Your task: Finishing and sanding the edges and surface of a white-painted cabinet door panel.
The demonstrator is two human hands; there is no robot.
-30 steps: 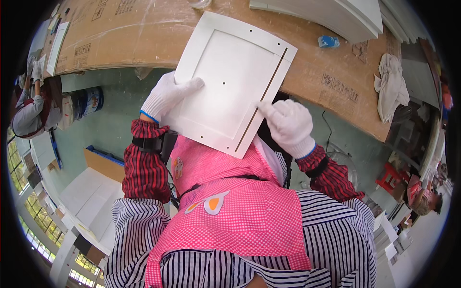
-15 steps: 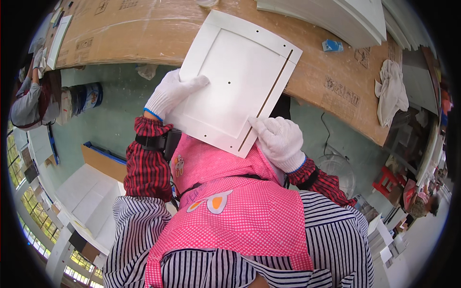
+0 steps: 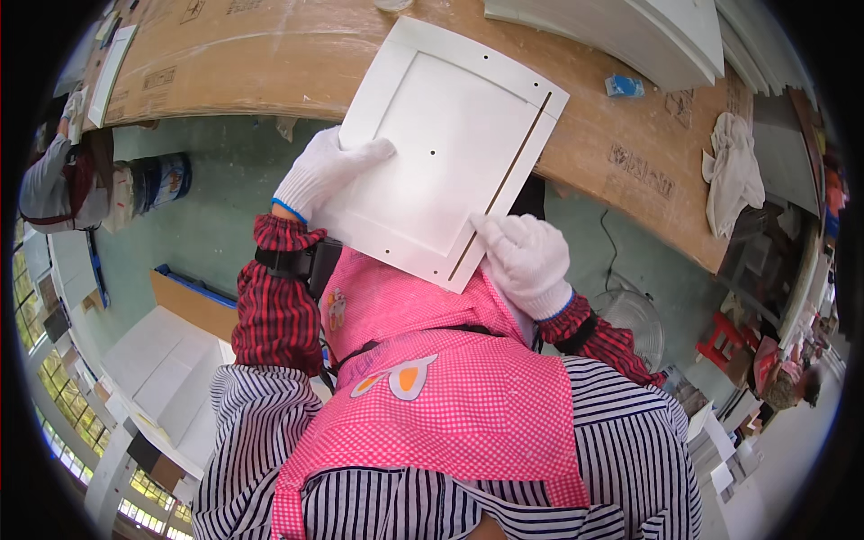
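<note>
Brown printed cardboard covers one long tabletop (image 3: 270,67) across the upper part of our view, above a grey-green floor (image 3: 238,189). On this tabletop we count one small blue block (image 3: 624,85), one crumpled off-white cloth (image 3: 733,175) near the right end, and one narrow white board (image 3: 112,76) toward the left end. Several thick white panels (image 3: 621,36) stand at the upper right; their edges overlap, so we cannot count them surely.

Before us is one white rectangular panel with a recessed centre (image 3: 450,126), tilted between our body and the tabletop, its far part overlapping the tabletop's near edge in our view. We count five small dark holes (image 3: 432,153) in its face and one long dark groove (image 3: 513,165) along its right side.

Two white knit gloves cover our hands. Our left hand (image 3: 324,171) is closed on the panel's left edge, thumb flat on the face, its other fingers hidden behind. Our right hand (image 3: 531,256) is loosely curled, one fingertip touching the face beside the groove's lower half; we cannot tell whether it grips anything.

We wear one pink checked apron (image 3: 450,423). Beyond our right forearm stand one round fan (image 3: 634,324) and one red stool (image 3: 722,344); one co-worker (image 3: 58,184) is at the far left.
</note>
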